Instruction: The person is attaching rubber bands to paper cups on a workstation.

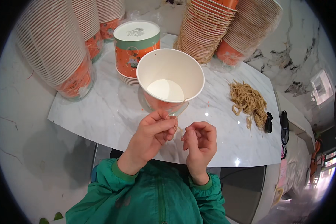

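Note:
A paper bucket with a white inside and an orange and green outside stands upright on the table in front of me. A strand of tan twine runs over its near rim and down to my hands. Just below the rim, my left hand pinches the twine between thumb and fingers. To its right, a little apart, my right hand is curled with the thumb against the fingers; whatever lies between them is too small to make out.
A pile of loose tan twine lies at the right, beside a small black object. Behind the bucket is an upturned stack of paper buckets. Tall bucket stacks rise at the left, and a twine-wrapped stack stands at the back. The marble-patterned table ends close to me.

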`<move>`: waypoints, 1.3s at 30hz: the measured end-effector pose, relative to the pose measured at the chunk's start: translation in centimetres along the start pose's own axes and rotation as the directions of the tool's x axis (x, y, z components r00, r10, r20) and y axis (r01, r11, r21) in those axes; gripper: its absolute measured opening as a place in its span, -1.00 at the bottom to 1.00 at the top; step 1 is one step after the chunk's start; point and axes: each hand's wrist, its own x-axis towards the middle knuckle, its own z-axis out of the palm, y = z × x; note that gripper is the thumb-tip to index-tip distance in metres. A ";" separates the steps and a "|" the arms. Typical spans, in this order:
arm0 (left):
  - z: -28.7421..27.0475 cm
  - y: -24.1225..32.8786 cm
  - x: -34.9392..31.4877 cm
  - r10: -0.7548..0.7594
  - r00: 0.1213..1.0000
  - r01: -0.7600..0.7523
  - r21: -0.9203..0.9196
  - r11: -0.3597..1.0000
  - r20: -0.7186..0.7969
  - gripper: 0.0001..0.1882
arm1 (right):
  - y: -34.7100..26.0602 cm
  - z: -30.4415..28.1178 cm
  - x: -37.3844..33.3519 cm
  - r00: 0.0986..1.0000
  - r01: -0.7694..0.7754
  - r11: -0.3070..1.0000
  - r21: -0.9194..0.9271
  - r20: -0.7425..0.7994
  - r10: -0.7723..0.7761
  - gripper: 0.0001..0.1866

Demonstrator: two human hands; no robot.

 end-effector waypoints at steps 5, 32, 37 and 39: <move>-0.4 -0.8 0.0 -0.055 0.994 0.065 -0.097 0.993 0.098 -0.95 | 0.4 0.7 -0.3 0.997 0.071 0.996 0.048 0.027 -0.073 -0.78; -1.6 -1.2 -1.5 0.169 0.983 -0.155 0.181 0.971 -0.067 -0.92 | 2.0 1.8 1.5 0.852 0.522 0.739 -0.427 0.313 -0.421 -0.85; -1.2 -1.4 -2.3 0.403 0.915 -0.361 0.412 0.837 -0.018 -0.94 | 0.0 3.1 1.6 0.787 0.617 0.637 -0.463 0.366 -0.497 -0.84; -1.3 -1.7 -2.7 0.583 0.807 -0.541 0.508 0.670 0.092 -0.91 | -1.0 3.7 2.1 0.734 0.677 0.557 -0.480 0.397 -0.550 -0.84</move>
